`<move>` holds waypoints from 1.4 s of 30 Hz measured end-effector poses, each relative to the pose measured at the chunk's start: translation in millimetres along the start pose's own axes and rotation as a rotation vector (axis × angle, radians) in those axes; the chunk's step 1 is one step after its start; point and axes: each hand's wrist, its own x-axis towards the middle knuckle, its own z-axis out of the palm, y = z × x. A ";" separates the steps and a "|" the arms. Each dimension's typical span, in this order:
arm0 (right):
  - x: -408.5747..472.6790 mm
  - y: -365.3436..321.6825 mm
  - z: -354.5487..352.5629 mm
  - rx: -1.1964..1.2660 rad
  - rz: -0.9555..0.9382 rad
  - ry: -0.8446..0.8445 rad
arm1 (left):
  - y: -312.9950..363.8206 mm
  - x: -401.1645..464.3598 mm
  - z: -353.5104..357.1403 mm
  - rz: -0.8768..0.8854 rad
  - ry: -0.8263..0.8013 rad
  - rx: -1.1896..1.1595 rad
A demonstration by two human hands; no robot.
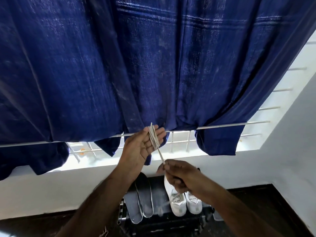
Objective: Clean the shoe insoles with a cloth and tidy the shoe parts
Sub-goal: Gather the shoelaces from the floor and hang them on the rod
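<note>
Winding the lace [153, 138] round its straight fingers, the left hand [145, 144] lies flat. Its free end slants down-right to the right hand [176, 175], pinching it just below.

support: black stand [160, 221] | on it: two insoles [139, 202] left, white shoes [183, 201] right
</note>
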 end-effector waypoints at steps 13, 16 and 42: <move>50.0 64.6 -74.4 -0.600 0.217 0.168 | 5.6 -10.7 9.5 0.086 -0.151 0.143; 53.9 69.5 -77.7 -0.775 0.222 0.176 | 12.3 -11.2 9.1 0.136 -0.156 0.158; 59.3 28.5 -57.3 -0.082 0.032 0.202 | 18.2 -20.2 1.9 0.007 -0.205 0.341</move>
